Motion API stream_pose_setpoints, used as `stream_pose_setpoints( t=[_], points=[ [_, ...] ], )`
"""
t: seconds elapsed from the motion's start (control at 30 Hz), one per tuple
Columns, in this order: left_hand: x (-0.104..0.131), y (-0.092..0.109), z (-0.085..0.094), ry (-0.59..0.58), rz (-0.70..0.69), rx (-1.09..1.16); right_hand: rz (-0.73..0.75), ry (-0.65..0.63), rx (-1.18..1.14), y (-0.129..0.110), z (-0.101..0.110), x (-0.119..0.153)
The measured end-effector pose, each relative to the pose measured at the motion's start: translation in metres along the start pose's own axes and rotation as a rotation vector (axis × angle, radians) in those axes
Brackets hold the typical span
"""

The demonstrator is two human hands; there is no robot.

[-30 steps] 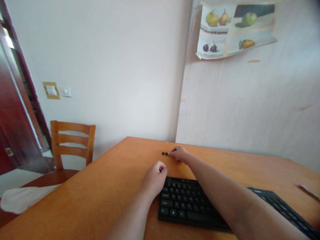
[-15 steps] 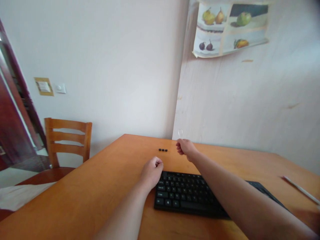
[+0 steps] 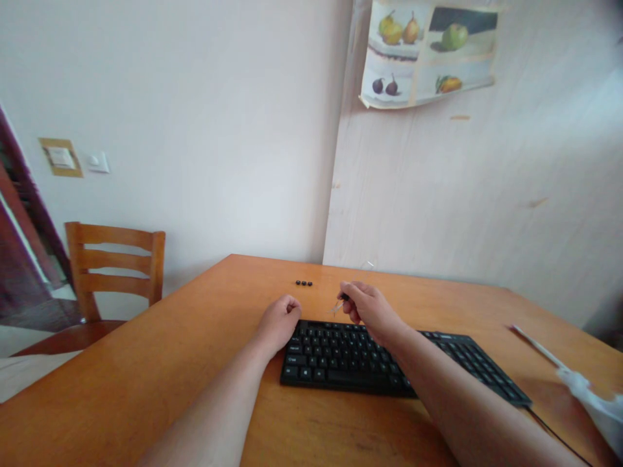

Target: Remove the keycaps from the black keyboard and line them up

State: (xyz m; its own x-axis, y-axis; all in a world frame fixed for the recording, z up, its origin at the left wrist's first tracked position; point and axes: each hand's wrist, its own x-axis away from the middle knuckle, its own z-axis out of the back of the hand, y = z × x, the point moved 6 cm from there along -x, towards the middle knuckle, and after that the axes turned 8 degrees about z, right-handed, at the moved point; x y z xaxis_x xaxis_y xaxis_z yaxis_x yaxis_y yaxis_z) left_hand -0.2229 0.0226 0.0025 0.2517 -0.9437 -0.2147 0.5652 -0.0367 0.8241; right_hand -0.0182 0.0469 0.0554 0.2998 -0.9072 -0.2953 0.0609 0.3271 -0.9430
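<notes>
My two hands work at a black keyboard, low in the centre of the frame.
The keyboard lies on the wooden table; my left hand is curled narrow at its upper-left corner, and I cannot tell whether anything is inside. Above its top edge, my right hand pinches a small wire tool with a dark middle. Farther back, near the centre, three small black pieces sit in a row; fruit pictures hang upper right.
</notes>
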Motion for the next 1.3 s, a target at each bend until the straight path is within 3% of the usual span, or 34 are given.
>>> stream_pose_setpoints(
  t=[0.2,0.5,1.3],
  points=[
    [-0.002,-0.002,-0.001,-0.004,-0.010,-0.007,0.048,-0.024,0.142,0.006,-0.007,0.003],
    [-0.001,-0.002,-0.001,-0.005,0.004,0.001,0.235,-0.057,0.487,0.000,-0.011,0.002],
    [0.001,0.000,-0.003,-0.008,-0.011,-0.042,0.295,-0.121,0.644,0.005,-0.026,0.008]
  ],
)
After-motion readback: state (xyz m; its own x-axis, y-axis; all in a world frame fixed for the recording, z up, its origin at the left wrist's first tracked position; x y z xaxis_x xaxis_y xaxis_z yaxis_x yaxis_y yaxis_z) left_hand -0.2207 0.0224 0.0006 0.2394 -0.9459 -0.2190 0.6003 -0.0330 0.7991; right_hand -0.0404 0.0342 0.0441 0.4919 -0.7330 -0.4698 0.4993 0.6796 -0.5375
